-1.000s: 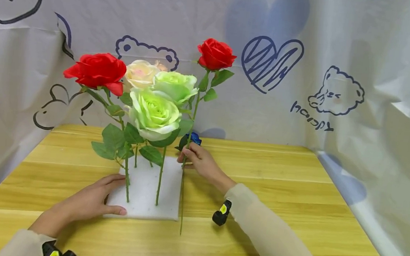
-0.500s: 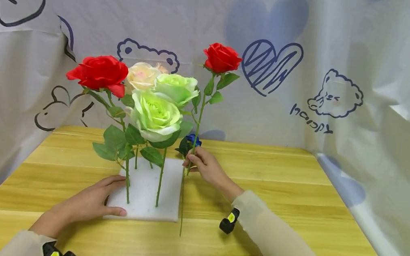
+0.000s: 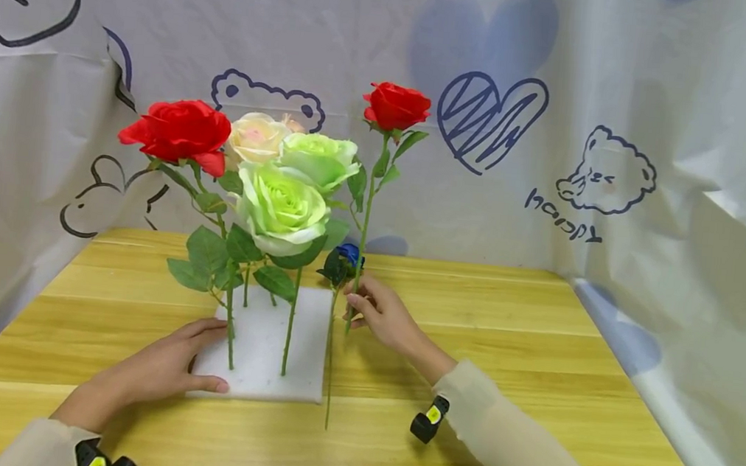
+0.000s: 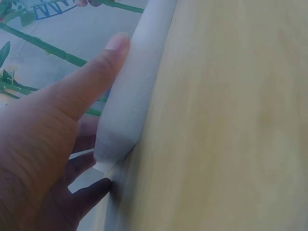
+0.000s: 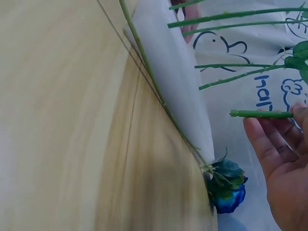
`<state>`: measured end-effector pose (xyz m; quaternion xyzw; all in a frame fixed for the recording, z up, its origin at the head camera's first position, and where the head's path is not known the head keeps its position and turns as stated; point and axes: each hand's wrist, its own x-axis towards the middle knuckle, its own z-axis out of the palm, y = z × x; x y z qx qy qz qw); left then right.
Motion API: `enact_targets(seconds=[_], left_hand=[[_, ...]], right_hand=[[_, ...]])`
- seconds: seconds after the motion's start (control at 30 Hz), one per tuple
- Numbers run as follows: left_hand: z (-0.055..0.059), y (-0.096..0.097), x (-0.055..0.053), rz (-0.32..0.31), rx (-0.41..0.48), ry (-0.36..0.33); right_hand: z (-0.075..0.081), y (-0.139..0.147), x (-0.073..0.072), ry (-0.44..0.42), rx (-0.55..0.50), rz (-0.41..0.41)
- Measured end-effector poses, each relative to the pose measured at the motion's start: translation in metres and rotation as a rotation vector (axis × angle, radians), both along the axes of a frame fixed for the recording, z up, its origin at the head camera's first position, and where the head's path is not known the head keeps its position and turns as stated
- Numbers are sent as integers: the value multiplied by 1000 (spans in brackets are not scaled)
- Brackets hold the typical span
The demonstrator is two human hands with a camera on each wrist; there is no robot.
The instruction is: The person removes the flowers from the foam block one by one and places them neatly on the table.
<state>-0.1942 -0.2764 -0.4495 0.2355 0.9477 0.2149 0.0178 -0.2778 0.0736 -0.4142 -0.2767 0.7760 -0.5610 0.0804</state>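
My right hand [image 3: 387, 316] pinches the lower stem of an upright red rose [image 3: 397, 107], right of a white foam block [image 3: 306, 345]. In the right wrist view, the stem's cut end [image 5: 234, 113] pokes free past the fingertips, apart from the foam. My left hand [image 3: 165, 363] rests at the block's left front corner, its thumb along the front edge and its fingers spread. Several artificial roses stand in the foam: a red rose [image 3: 182, 131], a green rose [image 3: 282, 206], another green rose [image 3: 321, 160] and a pale cream-pink rose [image 3: 256, 138].
A blue rose [image 3: 347, 255] lies on the wooden table [image 3: 484, 331], its long stem running along the block's right side. Behind the table hangs a pale sheet [image 3: 364, 25] with drawn hearts and animals.
My right hand has drawn the red rose rightward and slightly nearer me, away from the blue rose's stem. My left hand stays on the foam block.
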Motion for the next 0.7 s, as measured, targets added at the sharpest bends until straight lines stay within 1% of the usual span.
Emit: enact_targets(seconds=[0.2,0.33,0.47,0.7], left_hand=[[-2,-1,1,1,2,6],[-3,-2,1,8,4,4],[-2,-1,1,0,7,3],[-5,-1,0,-1,6,-4]], right_hand=[[-1,4,12,-22,-10,36],[-2,7,19,-54,-19,36],[-4,10,26,-85,-37,35],[-7,20,37,-93,-14,-13]])
